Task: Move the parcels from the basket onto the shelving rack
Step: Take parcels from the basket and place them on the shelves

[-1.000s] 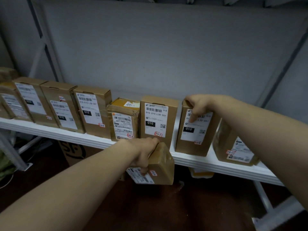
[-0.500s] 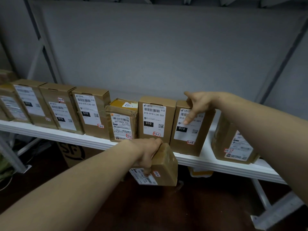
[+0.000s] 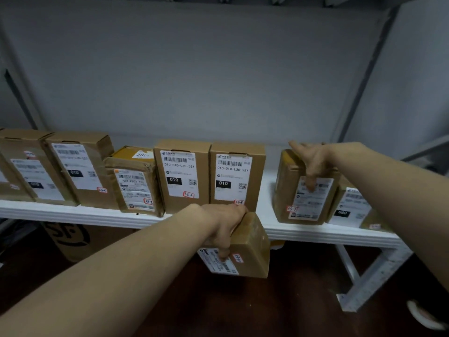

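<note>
- Several matt brown cardboard boxes with white printed labels (image 3: 80, 171) are standing upright, side by side, along the left of the flat white shelf board (image 3: 73, 212).
- A squat brown parcel in glossy, wrinkled tape (image 3: 136, 183) is sitting next, just beside two taller smooth-sided boxes. The right one, the brown box labelled 010 (image 3: 237, 176), is ending that row.
- The left hand (image 3: 223, 224) is clasping a small tape-wrapped brown parcel (image 3: 252, 246) from above, holding it tilted, just below and in front of the shelf's front edge.
- A strip of bare white board is lying open between the 010 box and the next parcel rightward.
- The right hand (image 3: 313, 161) is lying released on a crinkled taped brown parcel (image 3: 285, 190) on the shelf, with its fingers running straight down the label and its thumb spread.
- A brown box with a 060 label (image 3: 347, 207) is standing just beside it, by the white metal rack leg (image 3: 371, 276).
</note>
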A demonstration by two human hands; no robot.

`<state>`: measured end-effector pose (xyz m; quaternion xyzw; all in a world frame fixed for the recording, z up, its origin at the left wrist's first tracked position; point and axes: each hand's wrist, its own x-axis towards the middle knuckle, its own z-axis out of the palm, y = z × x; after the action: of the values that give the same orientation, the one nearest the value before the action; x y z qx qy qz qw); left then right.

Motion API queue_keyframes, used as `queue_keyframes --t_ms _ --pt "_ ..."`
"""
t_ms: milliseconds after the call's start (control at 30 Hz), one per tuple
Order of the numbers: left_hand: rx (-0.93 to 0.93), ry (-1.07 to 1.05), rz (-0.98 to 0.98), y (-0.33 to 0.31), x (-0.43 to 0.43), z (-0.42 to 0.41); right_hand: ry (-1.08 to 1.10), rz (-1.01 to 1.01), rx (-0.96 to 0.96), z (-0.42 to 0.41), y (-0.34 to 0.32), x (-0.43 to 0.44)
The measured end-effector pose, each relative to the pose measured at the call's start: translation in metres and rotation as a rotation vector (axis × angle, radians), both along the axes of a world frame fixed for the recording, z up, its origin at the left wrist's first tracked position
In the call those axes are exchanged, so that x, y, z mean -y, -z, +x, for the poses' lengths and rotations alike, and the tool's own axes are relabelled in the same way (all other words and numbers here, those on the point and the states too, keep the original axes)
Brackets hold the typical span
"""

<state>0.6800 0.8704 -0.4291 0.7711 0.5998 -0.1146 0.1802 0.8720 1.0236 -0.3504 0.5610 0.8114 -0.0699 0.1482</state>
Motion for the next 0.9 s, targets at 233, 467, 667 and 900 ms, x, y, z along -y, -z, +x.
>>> queue_keyframes --t_ms 233,467,667,900 --pt "-0.045 0.016 -0.012 0.012 -0.003 0.011 -0.027 0.13 0.016 0.007 0.016 -0.014" --pt "-0.054 0.015 -0.039 0.018 -0.005 0.008 -0.03 0.057 -0.117 -0.007 0.013 -0.008" --pt "-0.042 0.03 -0.04 0.017 -0.007 0.011 -0.063 0.034 -0.158 -0.021 0.016 -0.005" --pt "-0.048 0.045 -0.03 0.015 -0.007 0.014 -0.078 0.051 -0.167 -0.026 0.018 -0.001"
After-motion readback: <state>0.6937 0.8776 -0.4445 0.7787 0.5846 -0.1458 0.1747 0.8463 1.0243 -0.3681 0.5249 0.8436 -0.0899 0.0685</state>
